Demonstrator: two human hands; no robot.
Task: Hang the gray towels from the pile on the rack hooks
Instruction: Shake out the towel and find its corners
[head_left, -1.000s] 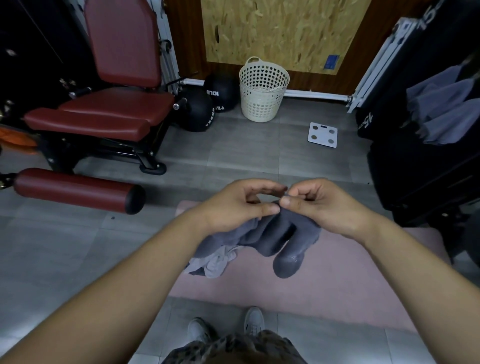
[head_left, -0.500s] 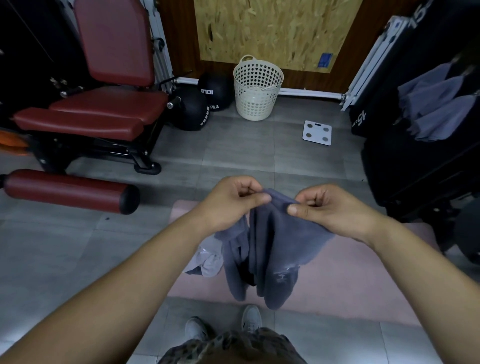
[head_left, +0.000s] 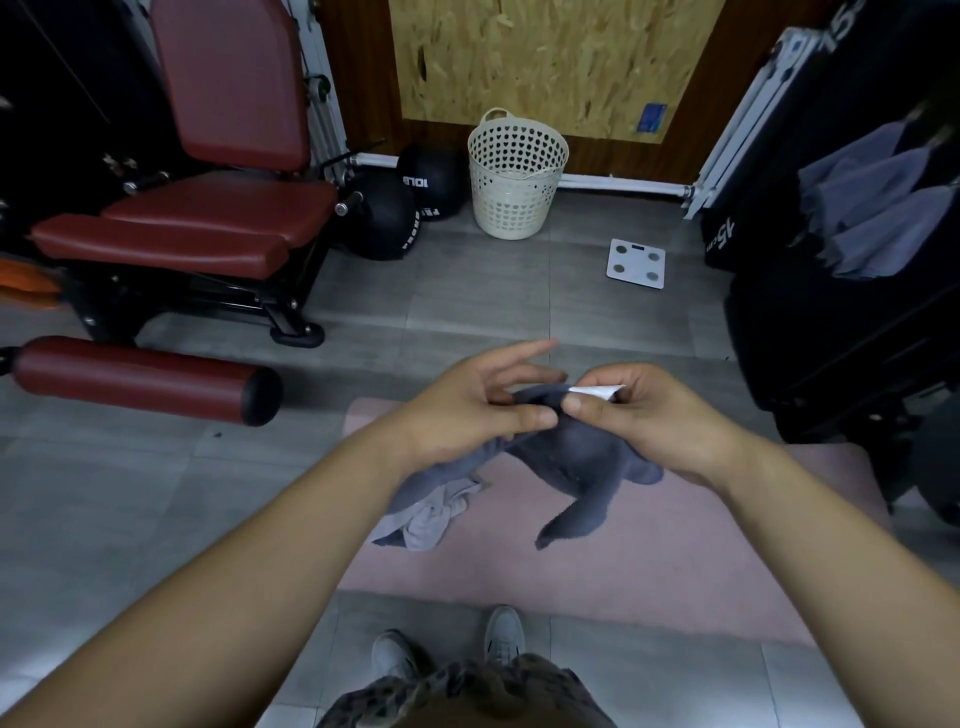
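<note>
Head: two hands (head_left: 467, 410) on one towel (head_left: 582, 457)

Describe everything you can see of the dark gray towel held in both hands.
The gray towel is dark, soft, plush-looking cloth, bunched and hanging above the pink mat. The right hand pinches a small white tag at its top edge; the left hand holds the cloth beside it, thumb on top. One end droops to a point. Its left part runs toward the towel pile; contact there is unclear.
</note>
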